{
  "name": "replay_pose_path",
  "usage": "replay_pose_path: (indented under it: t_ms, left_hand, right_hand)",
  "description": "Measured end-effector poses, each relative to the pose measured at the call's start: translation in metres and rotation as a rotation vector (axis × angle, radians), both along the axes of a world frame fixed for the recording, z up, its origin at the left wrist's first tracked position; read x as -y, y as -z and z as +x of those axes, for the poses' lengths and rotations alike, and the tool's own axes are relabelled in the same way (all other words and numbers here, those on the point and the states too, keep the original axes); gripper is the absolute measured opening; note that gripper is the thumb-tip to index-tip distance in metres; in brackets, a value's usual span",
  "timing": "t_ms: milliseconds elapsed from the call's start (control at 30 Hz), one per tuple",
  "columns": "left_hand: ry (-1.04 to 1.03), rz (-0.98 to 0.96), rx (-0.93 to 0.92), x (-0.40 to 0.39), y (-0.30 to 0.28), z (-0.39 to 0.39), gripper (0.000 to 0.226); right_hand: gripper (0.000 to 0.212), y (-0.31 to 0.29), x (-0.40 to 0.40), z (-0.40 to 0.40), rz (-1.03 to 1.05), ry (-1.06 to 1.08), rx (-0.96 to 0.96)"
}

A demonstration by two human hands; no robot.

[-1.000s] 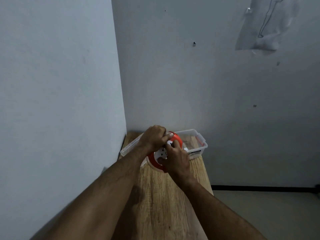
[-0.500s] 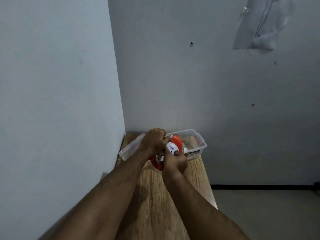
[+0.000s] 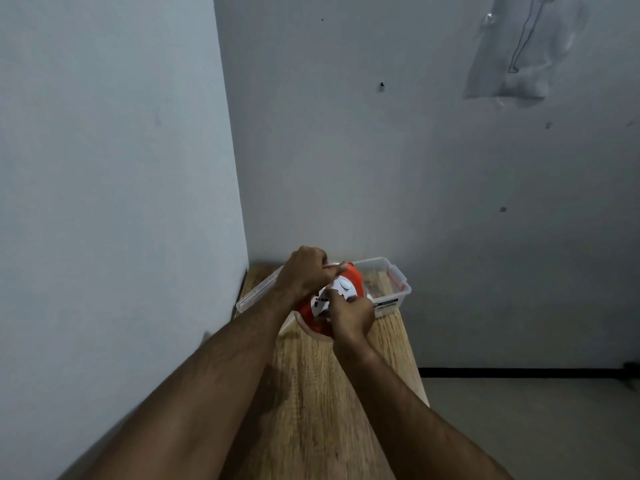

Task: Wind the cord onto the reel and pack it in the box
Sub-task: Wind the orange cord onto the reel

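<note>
Since a second ago right hand (image 3: 351, 315) has slid from the round orange-and-white plastic cord reel (image 3: 341, 291) face to its near rim, grip closed on it | left hand (image 3: 304, 275) clasps reel's top | reel held at near edge of clear plastic box (image 3: 398, 284), box contents unclear | wooden table (image 3: 311, 393) bare nearer than reel; wall tight left.

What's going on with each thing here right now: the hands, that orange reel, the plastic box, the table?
Left hand: gripping the reel's upper left side.
Right hand: closed at the reel's white face, fingers on it.
Reel: orange with white centre, held tilted in front of the box, not inside it.
Box: clear plastic, open, no lid on.
Table: wooden, carrying the box at its far end.
</note>
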State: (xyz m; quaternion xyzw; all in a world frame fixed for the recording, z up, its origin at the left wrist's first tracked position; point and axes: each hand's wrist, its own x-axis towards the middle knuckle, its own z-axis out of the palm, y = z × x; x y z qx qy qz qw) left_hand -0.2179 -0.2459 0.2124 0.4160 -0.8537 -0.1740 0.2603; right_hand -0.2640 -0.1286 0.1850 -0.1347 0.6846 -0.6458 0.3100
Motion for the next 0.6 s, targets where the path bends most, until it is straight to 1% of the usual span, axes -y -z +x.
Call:
replay_pose_path:
  t_ms: [67,133,167,200,233,300,367,400,433,467,533,600]
  left_hand:
    - [-0.012,0.003,0.022,0.002,-0.001,0.0,0.051]
    - [-0.005,0.026,0.033,0.004,0.0,0.001,0.051]
    - [0.004,0.041,0.033,0.003,0.001,0.002,0.05]
    - [0.009,0.05,0.03,0.003,0.002,0.003,0.048]
    - [0.012,0.052,0.026,0.004,0.002,0.006,0.047]
    - [0.007,0.042,0.028,0.006,0.005,0.01,0.048]
    - [0.013,0.045,0.039,0.006,0.006,0.012,0.052]
    - [0.021,0.048,0.044,0.006,0.007,0.012,0.052]
    - [0.031,0.048,0.044,0.005,0.007,0.011,0.052]
    - [0.038,0.05,0.045,0.004,0.007,0.011,0.051]
    - [0.047,0.051,0.038,0.002,0.005,0.01,0.05]
    - [0.057,0.048,0.029,0.002,0.004,0.012,0.048]
  right_hand:
    - [0.047,0.0,-0.002,-0.002,0.007,-0.041,-0.027]
    - [0.031,0.001,-0.006,-0.006,0.026,-0.082,-0.092]
    - [0.021,0.0,-0.011,-0.008,0.043,-0.085,-0.178]
    - [0.019,-0.001,-0.015,-0.01,0.069,-0.067,-0.326]
    - [0.018,0.001,-0.02,-0.013,0.091,-0.039,-0.512]
    - [0.027,0.004,-0.027,-0.017,0.075,-0.02,-0.891]
    - [0.041,0.012,-0.027,-0.017,0.073,-0.183,-1.217]
    - [0.049,0.017,-0.026,-0.016,0.113,-0.284,-1.342]
    - [0.056,0.022,-0.024,-0.016,0.151,-0.357,-1.418]
    - [0.065,0.025,-0.022,-0.016,0.189,-0.401,-1.441]
    - [0.078,0.029,-0.019,-0.018,0.232,-0.44,-1.445]
    - [0.085,0.03,-0.019,-0.021,0.231,-0.477,-1.48]
